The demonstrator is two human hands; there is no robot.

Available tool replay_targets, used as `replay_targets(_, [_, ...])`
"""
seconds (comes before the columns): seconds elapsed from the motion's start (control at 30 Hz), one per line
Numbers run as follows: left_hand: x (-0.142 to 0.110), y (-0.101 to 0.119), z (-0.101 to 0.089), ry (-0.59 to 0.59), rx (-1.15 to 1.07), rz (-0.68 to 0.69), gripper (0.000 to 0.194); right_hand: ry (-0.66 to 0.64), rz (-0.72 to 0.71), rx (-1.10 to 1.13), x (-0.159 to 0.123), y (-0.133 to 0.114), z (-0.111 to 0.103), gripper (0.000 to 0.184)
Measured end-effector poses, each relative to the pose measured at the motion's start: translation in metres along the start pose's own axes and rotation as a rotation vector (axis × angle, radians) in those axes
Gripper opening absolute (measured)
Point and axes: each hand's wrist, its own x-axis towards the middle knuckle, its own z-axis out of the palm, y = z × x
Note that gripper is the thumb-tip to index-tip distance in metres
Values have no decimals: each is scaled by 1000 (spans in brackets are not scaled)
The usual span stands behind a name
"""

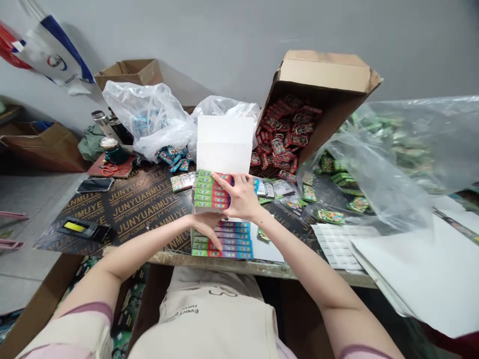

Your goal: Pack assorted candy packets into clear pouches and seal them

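A white open display box (224, 157), its lid standing up at the back, sits before me. Small green, red, purple and blue candy-like boxes (234, 244) lie in neat rows at its front. Behind them is a second block of green and red small boxes (211, 192). My right hand (243, 197) spans this rear block, index finger along its top and thumb at its lower edge. My left hand (205, 225) lies over the gap between the two blocks, thumb stretched over the front rows and apart from the fingers. Its fingertips are partly hidden.
A tilted carton (325, 75) of red packets stands behind right. Clear plastic bags (149, 112) hold blue packets; another bag (404, 144) holds green ones. At left are a phone (95, 185), red scissors (109, 170) and a black tape dispenser (84, 229). White sheets (422, 269) lie right.
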Motion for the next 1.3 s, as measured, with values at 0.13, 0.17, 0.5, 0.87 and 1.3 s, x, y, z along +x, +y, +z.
replay_targets(0.13, [-19, 17, 15, 115, 83, -100, 77, -60, 4, -42, -15, 0, 3, 94])
replay_targets(0.17, [-28, 25, 16, 155, 144, -113, 67, -82, 4, -55, -19, 0, 4, 94])
replay_targets(0.5, [-52, 21, -56, 425, 458, -110, 114, -349, -21, -41, -13, -18, 22, 90])
replay_targets(0.87, [-34, -20, -42, 333, 436, -158, 111, -441, 11, 142, -15, 3, 33, 101])
replay_targets(1.3, [-33, -30, -3, 365, 337, -179, 70, -282, 234, 153, -64, 10, 74, 67])
